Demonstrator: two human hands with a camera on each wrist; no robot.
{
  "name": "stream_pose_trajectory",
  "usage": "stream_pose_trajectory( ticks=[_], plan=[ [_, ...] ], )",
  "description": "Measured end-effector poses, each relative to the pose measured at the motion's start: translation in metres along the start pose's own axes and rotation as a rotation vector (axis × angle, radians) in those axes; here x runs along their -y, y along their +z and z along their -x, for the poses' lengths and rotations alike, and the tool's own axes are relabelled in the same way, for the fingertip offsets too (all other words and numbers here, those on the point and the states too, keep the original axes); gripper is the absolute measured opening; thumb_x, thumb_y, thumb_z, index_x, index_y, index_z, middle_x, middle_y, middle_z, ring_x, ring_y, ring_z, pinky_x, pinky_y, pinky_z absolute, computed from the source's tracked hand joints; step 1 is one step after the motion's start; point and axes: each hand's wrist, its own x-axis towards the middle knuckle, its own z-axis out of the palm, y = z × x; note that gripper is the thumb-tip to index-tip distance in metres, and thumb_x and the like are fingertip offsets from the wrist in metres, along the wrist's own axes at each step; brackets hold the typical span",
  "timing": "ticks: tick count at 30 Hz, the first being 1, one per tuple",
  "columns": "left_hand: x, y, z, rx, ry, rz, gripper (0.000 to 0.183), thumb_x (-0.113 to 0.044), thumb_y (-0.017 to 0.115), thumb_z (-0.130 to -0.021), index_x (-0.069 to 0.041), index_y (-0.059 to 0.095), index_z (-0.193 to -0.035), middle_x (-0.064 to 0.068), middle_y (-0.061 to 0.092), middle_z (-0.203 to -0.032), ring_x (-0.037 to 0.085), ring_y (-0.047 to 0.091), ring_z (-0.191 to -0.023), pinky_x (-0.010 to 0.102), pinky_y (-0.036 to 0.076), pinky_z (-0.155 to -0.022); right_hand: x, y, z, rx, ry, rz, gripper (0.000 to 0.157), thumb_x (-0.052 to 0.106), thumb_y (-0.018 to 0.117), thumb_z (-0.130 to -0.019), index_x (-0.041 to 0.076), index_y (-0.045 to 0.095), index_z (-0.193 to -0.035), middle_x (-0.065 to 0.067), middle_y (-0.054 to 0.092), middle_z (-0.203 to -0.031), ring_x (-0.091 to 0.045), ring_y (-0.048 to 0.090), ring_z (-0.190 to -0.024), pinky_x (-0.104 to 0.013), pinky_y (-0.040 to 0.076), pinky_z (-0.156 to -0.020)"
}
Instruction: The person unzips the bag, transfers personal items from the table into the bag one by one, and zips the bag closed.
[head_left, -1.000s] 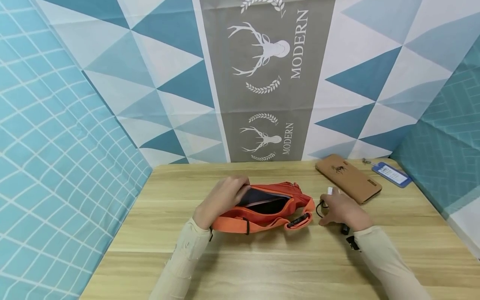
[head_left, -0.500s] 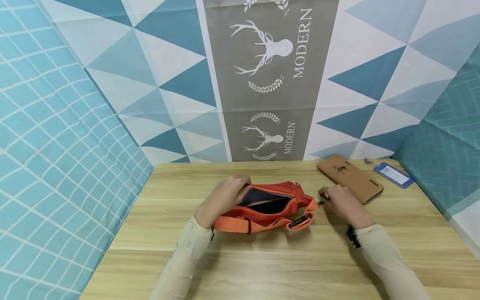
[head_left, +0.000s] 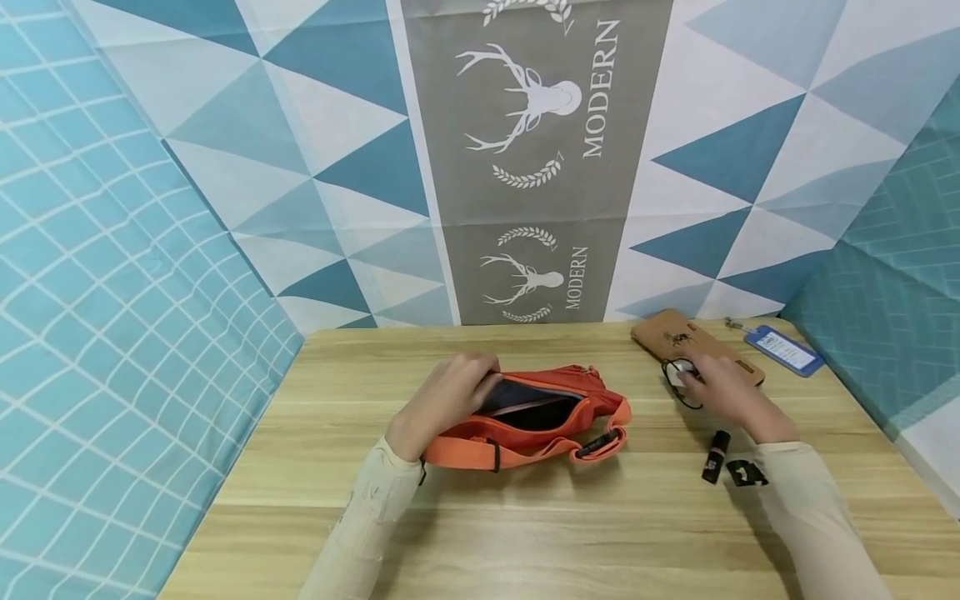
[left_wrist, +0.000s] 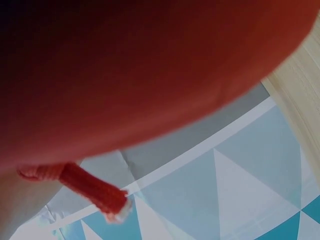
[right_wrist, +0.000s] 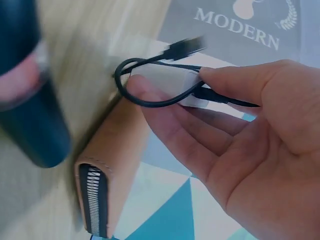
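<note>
An orange-red waist bag (head_left: 480,450) lies with its zipped mouth open, showing a dark lining. My left hand (head_left: 447,396) grips its upper edge at the left end. Blurred red fabric fills most of the left wrist view, with a red cord pull (left_wrist: 95,192) hanging below. My right hand (head_left: 723,396) is above the near end of a brown wallet (head_left: 667,329). Between thumb and fingers it pinches a white charger block (right_wrist: 165,80) and a looped black USB cable (right_wrist: 155,104). The cable's plug (right_wrist: 186,49) sticks out past the block.
A black tube (head_left: 716,457) and a small black item with white marks (head_left: 747,473) lie near my right forearm. A blue card holder (head_left: 783,350) is at the table's back right. Patterned cloth walls (head_left: 360,183) stand behind and beside the wooden table (head_left: 480,542).
My right hand has moved right and over the wallet, carrying the charger block and cable, leaving the black tube uncovered. My left hand stays on the bag.
</note>
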Motion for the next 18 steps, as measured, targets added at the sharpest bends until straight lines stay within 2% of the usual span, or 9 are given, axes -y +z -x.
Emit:
stream_pose_trajectory(
  ticks=[3, 5, 10, 16, 18],
  plan=[
    [0.0, 0.001, 0.0, -0.005, -0.003, -0.003, 0.016, -0.015, 0.063, -0.098, -0.016, 0.06, -0.082, -0.008, 0.052, -0.072, 0.007, 0.048, -0.06, 0.024, 0.043, -0.057, 0.004, -0.004, 0.0, -0.037, -0.018, -0.01, 0.041, 0.008, 0.054, -0.101, -0.01, 0.045, -0.138, -0.01, 0.063, -0.076, -0.014, 0.052, -0.054, -0.033, 0.04, -0.052],
    [0.001, 0.001, 0.0, -0.009, -0.005, -0.006, 0.018, -0.015, 0.063, -0.098, -0.017, 0.059, -0.081, -0.008, 0.051, -0.071, 0.007, 0.048, -0.059, 0.024, 0.043, -0.057, 0.009, -0.007, 0.001, -0.079, -0.047, -0.007, 0.039, 0.009, 0.055, -0.101, -0.01, 0.048, -0.135, -0.015, 0.066, -0.083, -0.018, 0.056, -0.058, -0.036, 0.044, -0.053],
    [0.001, 0.001, 0.0, -0.009, -0.006, 0.001, 0.018, -0.014, 0.064, -0.097, -0.016, 0.059, -0.081, -0.008, 0.051, -0.071, 0.008, 0.048, -0.059, 0.024, 0.043, -0.056, 0.022, -0.013, 0.002, -0.174, -0.099, -0.012, 0.032, 0.013, 0.06, -0.1, -0.006, 0.058, -0.127, -0.021, 0.067, -0.103, -0.029, 0.067, -0.083, -0.045, 0.052, -0.067],
    [0.001, 0.001, 0.0, -0.001, -0.01, 0.002, 0.018, -0.013, 0.064, -0.097, -0.016, 0.058, -0.081, -0.007, 0.052, -0.071, 0.008, 0.049, -0.06, 0.025, 0.043, -0.057, 0.041, -0.021, 0.006, -0.218, -0.107, -0.045, 0.03, 0.017, 0.059, -0.101, 0.003, 0.062, -0.128, -0.008, 0.064, -0.084, -0.015, 0.054, -0.062, -0.032, 0.044, -0.053],
    [0.001, 0.001, 0.0, 0.001, -0.01, -0.001, 0.018, -0.013, 0.064, -0.097, -0.016, 0.059, -0.081, -0.007, 0.052, -0.071, 0.008, 0.049, -0.06, 0.024, 0.043, -0.057, 0.047, -0.022, 0.007, -0.252, -0.129, -0.048, 0.028, 0.018, 0.059, -0.101, 0.005, 0.064, -0.126, -0.006, 0.063, -0.083, -0.013, 0.052, -0.062, -0.029, 0.042, -0.052]
  ],
)
